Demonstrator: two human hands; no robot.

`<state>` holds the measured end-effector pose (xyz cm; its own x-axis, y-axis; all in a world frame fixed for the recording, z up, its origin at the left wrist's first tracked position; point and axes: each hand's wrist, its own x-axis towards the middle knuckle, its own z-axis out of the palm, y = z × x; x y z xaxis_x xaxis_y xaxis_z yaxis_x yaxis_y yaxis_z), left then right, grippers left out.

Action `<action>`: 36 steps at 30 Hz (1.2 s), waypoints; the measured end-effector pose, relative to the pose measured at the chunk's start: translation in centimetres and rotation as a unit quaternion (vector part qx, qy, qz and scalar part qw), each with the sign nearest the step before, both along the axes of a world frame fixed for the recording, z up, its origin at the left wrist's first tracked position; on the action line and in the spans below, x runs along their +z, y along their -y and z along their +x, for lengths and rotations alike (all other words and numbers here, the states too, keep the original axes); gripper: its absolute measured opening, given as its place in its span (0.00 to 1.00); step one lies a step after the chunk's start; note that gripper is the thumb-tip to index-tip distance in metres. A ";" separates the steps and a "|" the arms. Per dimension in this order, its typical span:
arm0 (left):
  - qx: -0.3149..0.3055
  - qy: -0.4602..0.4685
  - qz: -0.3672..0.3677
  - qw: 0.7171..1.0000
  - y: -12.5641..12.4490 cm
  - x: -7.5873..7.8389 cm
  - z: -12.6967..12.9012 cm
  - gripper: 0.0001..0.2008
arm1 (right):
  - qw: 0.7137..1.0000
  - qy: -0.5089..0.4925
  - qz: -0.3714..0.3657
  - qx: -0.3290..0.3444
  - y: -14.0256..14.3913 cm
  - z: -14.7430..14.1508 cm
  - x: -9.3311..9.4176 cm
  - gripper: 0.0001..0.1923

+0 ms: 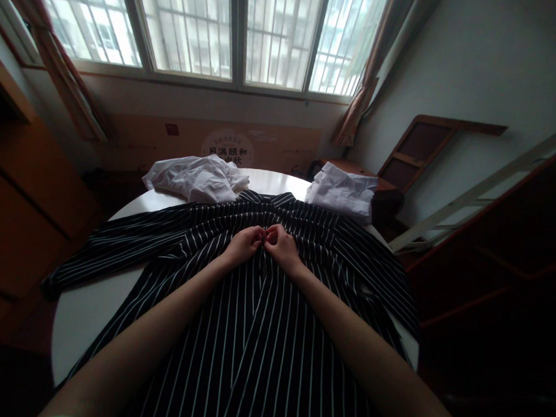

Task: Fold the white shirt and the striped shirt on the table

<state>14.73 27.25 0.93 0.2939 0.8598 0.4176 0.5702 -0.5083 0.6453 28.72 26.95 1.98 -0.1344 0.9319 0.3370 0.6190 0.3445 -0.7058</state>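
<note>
On the round table (84, 311), both hands' fingers (259, 235) pinch the striped shirt (257, 336).

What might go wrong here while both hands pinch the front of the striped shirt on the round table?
1. The striped shirt has a sleeve draped past the table edge; its weight might drag the cloth sideways.
2. Left hand and right hand pinch one small spot, so the front could bunch.

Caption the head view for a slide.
Both hands pinch the front of a black striped shirt spread on a white table.
</note>
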 end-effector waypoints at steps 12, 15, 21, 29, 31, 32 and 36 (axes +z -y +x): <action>0.005 -0.006 -0.001 1.000 0.0 0.0 0.1 0.08 | 1.000 0.024 0.006 0.002 0.1 0.0 0.2 0.09; 0.011 -0.014 0.005 1.000 0.1 0.2 0.2 0.07 | 1.000 0.021 0.004 0.005 0.1 0.0 0.2 0.09; 0.029 -0.037 0.031 0.998 0.5 0.5 0.4 0.06 | 1.000 0.024 0.006 0.010 0.0 0.0 0.0 0.09; 0.055 -0.073 0.030 0.995 0.8 0.8 0.4 0.04 | 0.999 0.035 0.023 0.023 0.0 -0.1 -0.1 0.09; 0.055 -0.075 0.029 0.995 0.9 0.9 0.3 0.04 | 0.999 0.036 0.028 0.026 0.1 -0.1 0.0 0.10; 0.054 -0.075 0.028 0.995 0.9 0.9 0.3 0.03 | 0.999 0.036 0.030 0.027 0.1 -0.1 0.0 0.10; 0.058 -0.075 0.019 0.995 0.9 1.1 0.3 0.04 | 0.998 0.037 0.031 0.032 0.2 -0.1 0.1 0.10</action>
